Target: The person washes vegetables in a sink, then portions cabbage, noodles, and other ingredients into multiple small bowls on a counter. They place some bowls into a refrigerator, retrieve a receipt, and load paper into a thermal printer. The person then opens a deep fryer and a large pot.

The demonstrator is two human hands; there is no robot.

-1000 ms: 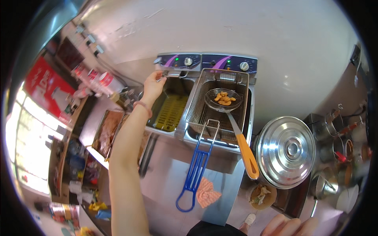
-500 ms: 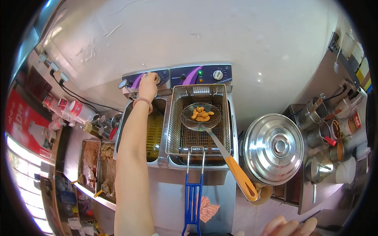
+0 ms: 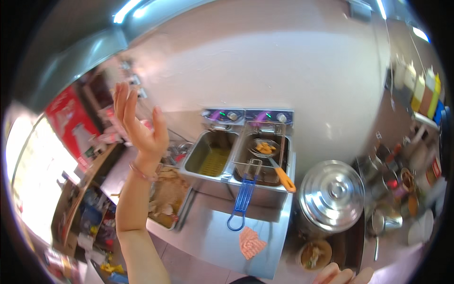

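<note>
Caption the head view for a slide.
Left hand raised open above a twin-tank fryer, where an orange-handled skimmer holds fried pieces.

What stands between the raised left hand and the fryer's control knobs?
Nothing visible. The left hand is lifted open in the air, left of the fryer; only open space lies between it and the control knobs.

1. Mid-frame you see the double fryer [image 3: 239, 156], brushed metal with a dull sheen.
2. Its wire basket [image 3: 257, 165] is bare metal; the basket handle [image 3: 242, 201] looks like glossy blue plastic.
3. The skimmer's handle [image 3: 283, 179] is smooth orange plastic.
4. At the lower right, the big pot lid [image 3: 332, 191] is polished, mirror-bright metal.
5. The counter [image 3: 213, 236] is matt steel.
6. On your left wrist sits a thin bracelet [image 3: 142, 171], slightly shiny.
</note>
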